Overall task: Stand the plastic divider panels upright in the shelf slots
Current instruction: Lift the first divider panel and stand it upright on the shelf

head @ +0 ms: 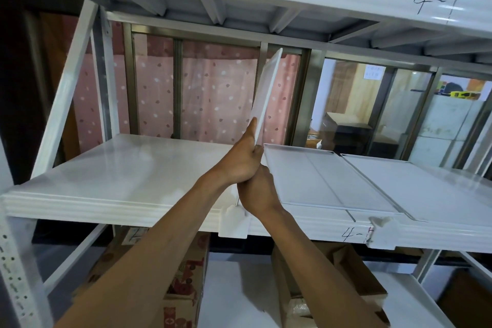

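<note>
left hand (pixel 239 160) pinches the near edge of 1 divider panel (pixel 267 93). right hand (pixel 257 190) sits just below, fingers curled round its bottom corner. panel is near upright over the shelf (pixel 119 168), top leaning right. 2 flat panels (pixel 327 181) lie beside it on the right.

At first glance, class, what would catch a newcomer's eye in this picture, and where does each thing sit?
First comes the white divider panel, raised on edge and slightly tilted at the middle of the shelf. The left hand grips it, and the right hand is tucked just beneath. Next come the flat panels lying on the shelf to its right. Behind, a pink spotted curtain fills the window.
</note>
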